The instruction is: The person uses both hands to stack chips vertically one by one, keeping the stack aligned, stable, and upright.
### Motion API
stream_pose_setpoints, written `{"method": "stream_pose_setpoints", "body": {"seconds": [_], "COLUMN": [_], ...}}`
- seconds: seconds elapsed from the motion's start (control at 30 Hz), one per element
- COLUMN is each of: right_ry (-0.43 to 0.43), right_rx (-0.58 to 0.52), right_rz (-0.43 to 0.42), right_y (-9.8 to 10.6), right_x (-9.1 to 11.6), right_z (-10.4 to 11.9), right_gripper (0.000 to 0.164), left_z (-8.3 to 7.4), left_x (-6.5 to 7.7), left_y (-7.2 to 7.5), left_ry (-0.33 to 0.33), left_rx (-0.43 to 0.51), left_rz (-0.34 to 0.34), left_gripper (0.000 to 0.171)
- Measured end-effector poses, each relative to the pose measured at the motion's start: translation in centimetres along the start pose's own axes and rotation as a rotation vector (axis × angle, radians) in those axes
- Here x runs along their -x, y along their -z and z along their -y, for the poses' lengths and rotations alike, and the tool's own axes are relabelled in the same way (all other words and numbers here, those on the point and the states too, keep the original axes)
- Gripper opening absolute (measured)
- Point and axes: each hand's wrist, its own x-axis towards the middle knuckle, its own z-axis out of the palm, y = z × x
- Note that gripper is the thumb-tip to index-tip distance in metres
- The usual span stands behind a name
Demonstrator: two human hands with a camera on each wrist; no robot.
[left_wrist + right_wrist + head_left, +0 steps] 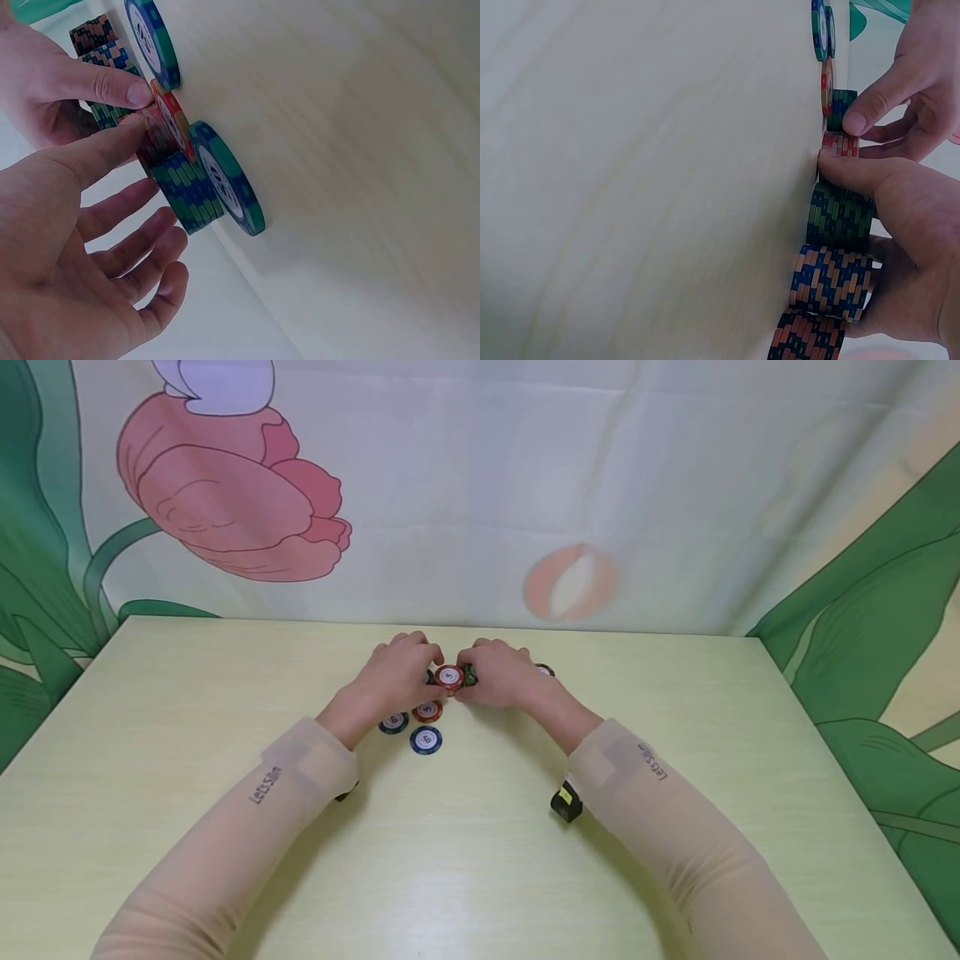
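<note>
At the back of the table a stack of red poker chips [450, 677] stands between the two hands. My left hand [397, 668] and my right hand [498, 672] pinch it from opposite sides, thumbs on the near face and fingers behind, partly hidden. A blue-and-green stack [187, 193] stands by the left hand. Under the right hand runs a row: a dark green stack [840, 216], a blue-and-orange stack [831, 282] and a black-and-pink stack [808, 336]. In front lie a loose red chip [427, 711], a blue chip [426, 740] and another blue chip [393, 722].
The pale wooden table [465, 860] ends behind the stacks at a printed curtain [450, 527]. A small black device with a yellow label [566, 802] shows beneath the right sleeve.
</note>
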Motion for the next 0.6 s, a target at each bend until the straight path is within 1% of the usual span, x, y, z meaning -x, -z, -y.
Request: {"method": "stream_pose_setpoints", "body": {"seconds": [0.13,0.33,0.43,0.6], "right_ry": [-0.002,-0.013,-0.012,-0.008], "right_rx": [0.004,0.01,0.012,0.018], "right_rz": [0.0,0.012,0.013,0.006], "right_y": [0.0,0.0,0.0,-0.1], "right_x": [0.0,0.0,0.0,0.0], "right_z": [0.0,0.1,0.1,0.2], "right_gripper": [0.039,0.042,0.042,0.041], "left_z": [0.2,0.4,0.4,0.3], "left_x": [0.3,1.1,1.8,3.0], "left_y": [0.1,0.6,0.8,0.9], "left_ry": [0.0,0.007,0.015,0.055], "left_rx": [-0.011,-0.024,-0.029,-0.037], "left_rz": [0.006,0.02,0.02,0.019], "left_gripper": [0.054,0.059,0.056,0.046]}}
